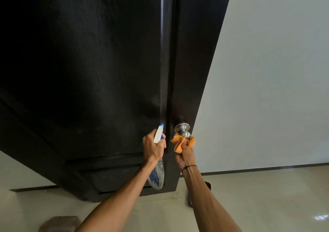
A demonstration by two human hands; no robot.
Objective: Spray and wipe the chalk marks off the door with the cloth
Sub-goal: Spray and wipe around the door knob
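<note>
Door [89,71], seemingly unmarked; one spray bottle [157,173] left, one cloth [179,143] right.

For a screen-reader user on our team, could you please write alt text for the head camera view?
A person faces a dark wooden door, the left hand aiming a clear spray bottle at it while the right hand holds an orange cloth just below the silver door knob. No chalk marks are discernible on the dark panel; a pale wall stands to the right.
</note>
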